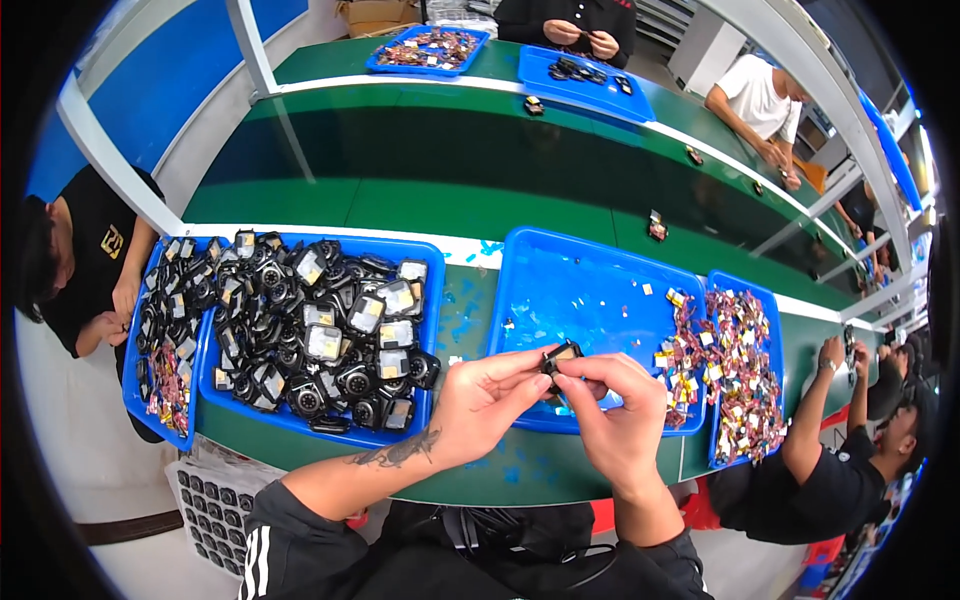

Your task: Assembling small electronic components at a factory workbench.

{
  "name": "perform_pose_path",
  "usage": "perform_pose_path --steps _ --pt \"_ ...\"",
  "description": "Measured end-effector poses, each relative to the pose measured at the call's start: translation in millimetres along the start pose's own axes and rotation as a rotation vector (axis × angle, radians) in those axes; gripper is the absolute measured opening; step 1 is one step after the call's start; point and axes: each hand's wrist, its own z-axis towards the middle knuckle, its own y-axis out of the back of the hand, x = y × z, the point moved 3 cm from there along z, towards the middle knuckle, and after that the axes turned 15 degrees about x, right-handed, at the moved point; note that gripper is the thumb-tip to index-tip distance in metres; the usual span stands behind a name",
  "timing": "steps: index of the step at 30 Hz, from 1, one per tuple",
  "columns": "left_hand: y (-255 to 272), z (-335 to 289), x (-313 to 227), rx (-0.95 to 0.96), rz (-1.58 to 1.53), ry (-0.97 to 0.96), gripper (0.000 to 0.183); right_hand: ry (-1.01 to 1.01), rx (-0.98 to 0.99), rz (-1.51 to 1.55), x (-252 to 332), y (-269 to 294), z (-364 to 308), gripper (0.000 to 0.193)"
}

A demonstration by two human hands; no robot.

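A small black watch case (562, 356) is pinched between the fingertips of both hands, above the near edge of the middle blue tray (520, 240). My left hand (488, 395) grips it from the left with thumb and fingers closed. From the right, my right hand (612, 402) closes on the same case, thumb bent toward it. A pale inner face shows on the case; its lower side is hidden by my fingers. To the left, a blue tray (436, 300) is heaped with black watch cases (325, 335), some with pale square faces.
Small wired parts (682, 375) lie in the middle tray's right end; more fill a blue tray (765, 320) further right. Beyond the white rail, a green conveyor belt (430, 200) carries scattered parts. Co-workers sit left, right and across. A post (110, 150) rises at left.
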Motion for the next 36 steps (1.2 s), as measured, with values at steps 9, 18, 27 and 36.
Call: perform_pose_path --steps 9,18,27,36 --pt "-3 -1 -1 0.008 0.059 0.010 0.036 0.018 0.030 -0.005 -6 -1 1 0.014" --pt "0 -3 8 0.000 0.032 0.032 0.034 0.150 0.008 -0.167 -2 2 0 0.016" --pt "-3 -8 10 -0.013 0.004 0.055 0.033 0.142 -0.107 -0.183 -3 -1 -5 0.022" --pt "-6 3 -7 -0.166 -0.037 -0.105 0.038 -0.198 0.040 0.617 -24 -10 -32 0.026"
